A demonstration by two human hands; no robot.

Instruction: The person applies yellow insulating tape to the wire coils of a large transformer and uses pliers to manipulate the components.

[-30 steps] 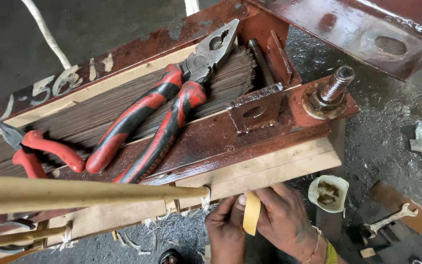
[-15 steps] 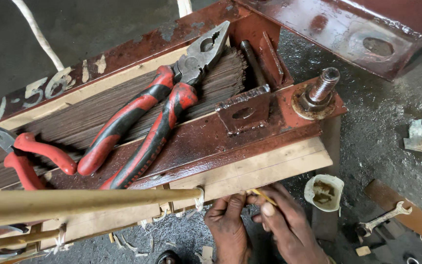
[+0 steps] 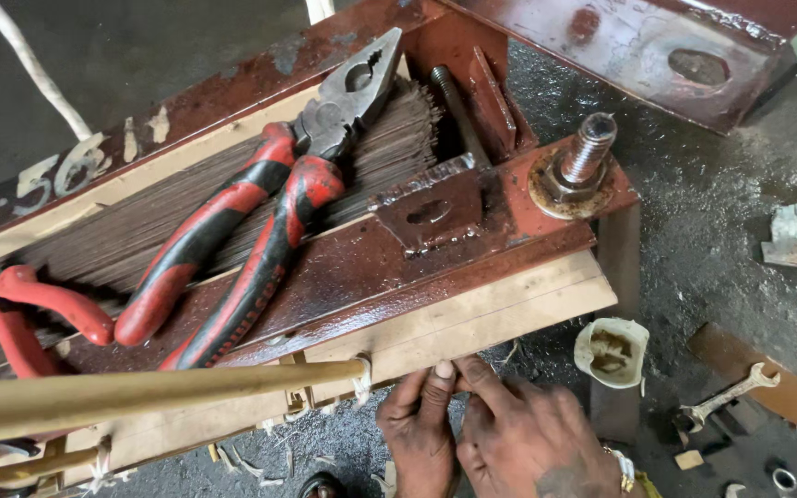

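Observation:
Both of my hands are low in the head view, fingertips together against the underside edge of a pale wooden board [image 3: 472, 323] that runs along a rusty red steel frame [image 3: 398, 267]. My left hand [image 3: 417, 433] and my right hand [image 3: 528, 443] pinch at the same spot; anything held between the fingers is hidden. A tan rod [image 3: 149, 392] with a tied end points toward my left hand. Red-handled pliers [image 3: 260, 231] lie on a stack of thin metal laminations [image 3: 140, 221] in the frame.
A second red-handled tool [image 3: 20, 314] lies at the left edge. A threaded bolt with nut [image 3: 574, 166] stands at the frame's right end. On the dark floor sit a small white cup [image 3: 612, 350] and a spanner [image 3: 726, 398].
A yellowish strip or roll held up in my right hand a second ago is no longer visible. Both hands have closed in against the board's lower edge.

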